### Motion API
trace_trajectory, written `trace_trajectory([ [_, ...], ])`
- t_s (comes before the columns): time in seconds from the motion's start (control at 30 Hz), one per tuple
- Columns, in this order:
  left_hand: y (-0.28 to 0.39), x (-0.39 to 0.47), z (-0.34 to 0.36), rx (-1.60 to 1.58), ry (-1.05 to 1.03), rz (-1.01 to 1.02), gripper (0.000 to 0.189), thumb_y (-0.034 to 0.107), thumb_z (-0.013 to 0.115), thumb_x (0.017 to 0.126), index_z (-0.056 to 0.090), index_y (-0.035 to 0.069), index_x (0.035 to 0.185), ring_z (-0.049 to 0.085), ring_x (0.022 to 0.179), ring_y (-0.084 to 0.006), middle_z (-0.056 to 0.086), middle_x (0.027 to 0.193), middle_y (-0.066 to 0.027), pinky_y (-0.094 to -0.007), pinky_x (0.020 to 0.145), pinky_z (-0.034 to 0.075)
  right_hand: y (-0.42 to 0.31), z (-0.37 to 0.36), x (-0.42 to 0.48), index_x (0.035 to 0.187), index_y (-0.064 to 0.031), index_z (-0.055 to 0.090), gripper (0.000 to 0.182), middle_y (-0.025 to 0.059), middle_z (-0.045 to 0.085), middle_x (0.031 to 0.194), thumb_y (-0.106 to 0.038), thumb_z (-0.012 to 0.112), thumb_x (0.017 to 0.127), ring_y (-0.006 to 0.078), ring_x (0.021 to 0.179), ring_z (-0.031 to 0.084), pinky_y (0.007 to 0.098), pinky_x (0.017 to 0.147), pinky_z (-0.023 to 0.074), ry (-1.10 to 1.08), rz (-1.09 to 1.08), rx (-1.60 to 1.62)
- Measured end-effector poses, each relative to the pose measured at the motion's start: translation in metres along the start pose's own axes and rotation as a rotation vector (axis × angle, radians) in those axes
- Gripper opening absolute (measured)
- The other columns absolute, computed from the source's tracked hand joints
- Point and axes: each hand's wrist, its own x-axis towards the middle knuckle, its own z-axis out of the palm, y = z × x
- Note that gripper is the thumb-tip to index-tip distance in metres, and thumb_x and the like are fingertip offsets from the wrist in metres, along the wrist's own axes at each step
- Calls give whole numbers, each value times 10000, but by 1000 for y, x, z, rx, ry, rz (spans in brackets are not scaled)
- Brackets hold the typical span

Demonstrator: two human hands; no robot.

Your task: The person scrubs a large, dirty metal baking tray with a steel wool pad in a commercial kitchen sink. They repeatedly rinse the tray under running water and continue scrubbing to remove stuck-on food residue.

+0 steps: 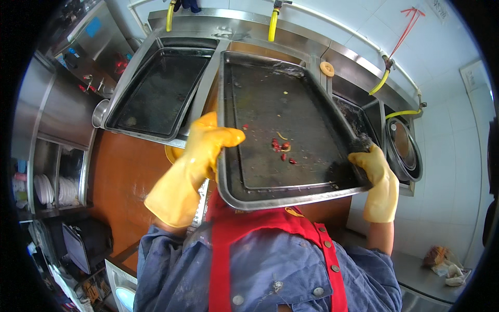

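A large dark metal baking tray [288, 113] is held up in front of my chest, over the near edge of the sinks. My left hand [206, 144], in a yellow rubber glove, grips its left rim with the thumb over the top. At the right rim, my gloved right hand [372, 165] holds the tray along with a dark scouring pad [361, 143]. Red chili pieces [276, 145] and small food scraps lie on the tray's wet floor. A second dark tray [163, 93] rests tilted over the left sink.
Yellow hoses [273, 25] hang from taps along the tiled wall. A round beige ring [327, 69] sits on a sink divider. Round metal pans [403, 144] stand at the right. White plates [43, 189] are stacked in the left cabinet, above the brown floor [121, 171].
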Motion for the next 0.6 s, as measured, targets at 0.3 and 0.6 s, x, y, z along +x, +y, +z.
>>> trace_trajectory([
  [0.3,56,72,-61,162,-96,-6,191,-3,773,803,728,-103,959,763,707,-296,750,858,-207,-408,596,629,-53,64,-4,1213,-60,751,430,141,750,1131,5,790,791,289,1048,705,391,936,562,-149,-387,-25],
  [0.6,73,128,-71,685,-211,641,224,163,777,922,780,-22,1048,767,848,-263,773,945,-160,-386,782,626,-60,85,-49,1210,-101,762,458,162,741,1225,5,784,765,351,1164,702,430,994,565,26,-772,68],
])
